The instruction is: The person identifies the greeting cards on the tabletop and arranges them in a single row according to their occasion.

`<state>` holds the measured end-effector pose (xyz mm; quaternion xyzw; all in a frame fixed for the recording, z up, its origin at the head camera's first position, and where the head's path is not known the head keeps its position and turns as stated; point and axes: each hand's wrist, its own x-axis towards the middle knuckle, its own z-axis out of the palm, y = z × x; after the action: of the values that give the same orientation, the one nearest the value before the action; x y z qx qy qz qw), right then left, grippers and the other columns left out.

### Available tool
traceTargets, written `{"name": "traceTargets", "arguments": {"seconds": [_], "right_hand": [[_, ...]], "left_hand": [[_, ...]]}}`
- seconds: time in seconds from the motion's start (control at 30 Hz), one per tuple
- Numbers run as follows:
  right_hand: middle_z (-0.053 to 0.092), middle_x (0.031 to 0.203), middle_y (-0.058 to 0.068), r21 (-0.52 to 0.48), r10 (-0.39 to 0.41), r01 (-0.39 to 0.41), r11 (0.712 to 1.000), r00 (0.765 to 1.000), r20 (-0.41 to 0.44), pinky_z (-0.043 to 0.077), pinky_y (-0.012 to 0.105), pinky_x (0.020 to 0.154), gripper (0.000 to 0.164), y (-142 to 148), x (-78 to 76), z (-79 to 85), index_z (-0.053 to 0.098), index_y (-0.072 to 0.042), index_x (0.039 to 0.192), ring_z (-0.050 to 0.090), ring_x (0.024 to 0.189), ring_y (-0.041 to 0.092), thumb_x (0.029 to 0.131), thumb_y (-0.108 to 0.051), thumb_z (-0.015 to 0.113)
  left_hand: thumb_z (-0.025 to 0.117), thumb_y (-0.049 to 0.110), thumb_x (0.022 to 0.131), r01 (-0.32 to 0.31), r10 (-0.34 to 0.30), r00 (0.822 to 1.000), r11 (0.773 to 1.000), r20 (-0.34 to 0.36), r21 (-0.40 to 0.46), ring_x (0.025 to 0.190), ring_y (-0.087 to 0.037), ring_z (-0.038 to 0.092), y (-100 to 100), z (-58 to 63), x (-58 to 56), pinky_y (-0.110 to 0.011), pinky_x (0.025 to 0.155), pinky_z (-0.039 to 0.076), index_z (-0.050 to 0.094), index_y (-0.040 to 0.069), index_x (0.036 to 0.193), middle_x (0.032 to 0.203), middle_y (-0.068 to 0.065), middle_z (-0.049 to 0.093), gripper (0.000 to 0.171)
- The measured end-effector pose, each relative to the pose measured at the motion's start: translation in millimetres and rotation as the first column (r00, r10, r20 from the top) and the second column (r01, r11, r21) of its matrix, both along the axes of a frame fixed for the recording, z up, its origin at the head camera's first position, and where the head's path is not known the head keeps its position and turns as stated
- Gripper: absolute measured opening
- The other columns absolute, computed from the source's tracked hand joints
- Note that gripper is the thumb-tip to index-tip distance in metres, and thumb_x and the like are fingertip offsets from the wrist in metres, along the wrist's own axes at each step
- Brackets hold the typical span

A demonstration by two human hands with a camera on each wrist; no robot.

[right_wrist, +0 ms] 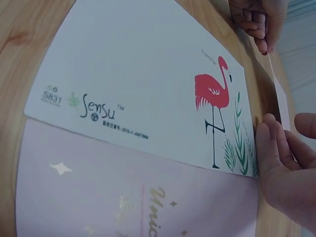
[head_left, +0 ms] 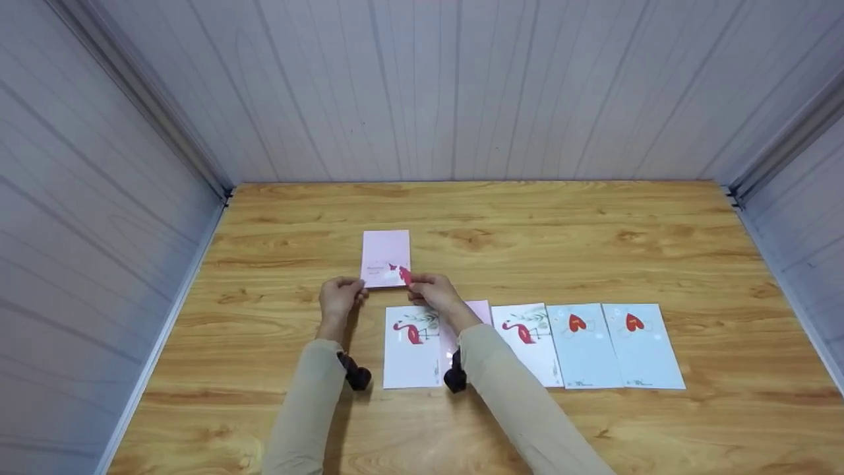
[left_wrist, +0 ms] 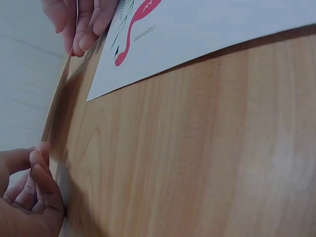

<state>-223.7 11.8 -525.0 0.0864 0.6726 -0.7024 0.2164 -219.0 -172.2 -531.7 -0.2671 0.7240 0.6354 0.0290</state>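
A pink card (head_left: 382, 247) with red figures and small print near its lower edge is held between both hands, toward the back of the table. My left hand (head_left: 339, 300) pinches its lower left corner between thumb and fingers. At the lower right corner, my right hand (head_left: 435, 291) pinches it. The left wrist view shows the card's thin edge between the left hand (left_wrist: 34, 192) and the right hand (left_wrist: 81, 22). From the right wrist, the card (right_wrist: 282, 101) looks tilted, with its near edge off the table.
In a row nearer me lie a white flamingo card (head_left: 409, 359), a pink card (head_left: 480, 309) partly under my right arm, another flamingo card (head_left: 527, 349) and two light blue cards with red hearts (head_left: 583, 356). Panel walls (head_left: 422, 92) enclose the wooden table (head_left: 567, 244).
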Motion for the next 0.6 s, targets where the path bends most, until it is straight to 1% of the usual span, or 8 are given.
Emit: {"name": "traceTargets", "arguments": {"seconds": [0.17,0.3,0.47,0.6], "right_hand": [[0.058,0.085,0.015,-0.019,0.034,-0.034,0.999,0.999,0.003,0.046,0.032,0.074,0.034,-2.5,0.1,0.6,0.049,0.007,0.118,0.056,0.072,0.017,0.085,0.001,0.049],[0.057,0.084,0.013,-0.029,0.071,-0.070,0.997,0.997,0.009,0.046,0.031,0.073,0.034,-4.8,0.5,1.2,0.049,0.005,0.119,0.055,0.072,0.017,0.085,0.000,0.048],[0.058,0.089,0.015,-0.024,0.093,-0.093,0.995,0.995,0.023,0.046,0.030,0.073,0.033,-6.5,0.1,0.7,0.050,0.004,0.119,0.056,0.075,0.018,0.086,-0.001,0.049],[0.057,0.095,0.015,-0.011,0.108,-0.107,0.994,0.994,0.034,0.045,0.029,0.074,0.033,-7.8,0.1,1.2,0.049,0.003,0.120,0.057,0.081,0.021,0.087,-0.003,0.048]], "left_hand": [[0.061,0.002,0.080,-0.013,0.013,1.000,1.000,-0.018,0.011,0.055,-0.015,0.057,-1.8,2.2,0.1,-0.022,0.051,0.046,0.060,-0.008,0.092,0.069,-0.012,0.061,0.015],[0.061,0.002,0.081,-0.017,0.017,1.000,1.000,-0.002,-0.016,0.055,-0.014,0.056,-6.0,0.6,-0.5,-0.023,0.050,0.046,0.059,-0.007,0.092,0.070,-0.012,0.061,0.014],[0.059,0.002,0.081,-0.001,0.002,1.000,0.998,0.014,-0.059,0.054,-0.013,0.056,-9.4,-2.7,-0.9,-0.022,0.049,0.045,0.059,-0.007,0.091,0.069,-0.011,0.060,0.013],[0.060,0.002,0.081,0.011,-0.011,1.000,0.995,-0.002,-0.097,0.052,-0.013,0.056,-9.9,-3.6,-0.9,-0.023,0.048,0.045,0.059,-0.007,0.089,0.067,-0.011,0.059,0.013]]}}
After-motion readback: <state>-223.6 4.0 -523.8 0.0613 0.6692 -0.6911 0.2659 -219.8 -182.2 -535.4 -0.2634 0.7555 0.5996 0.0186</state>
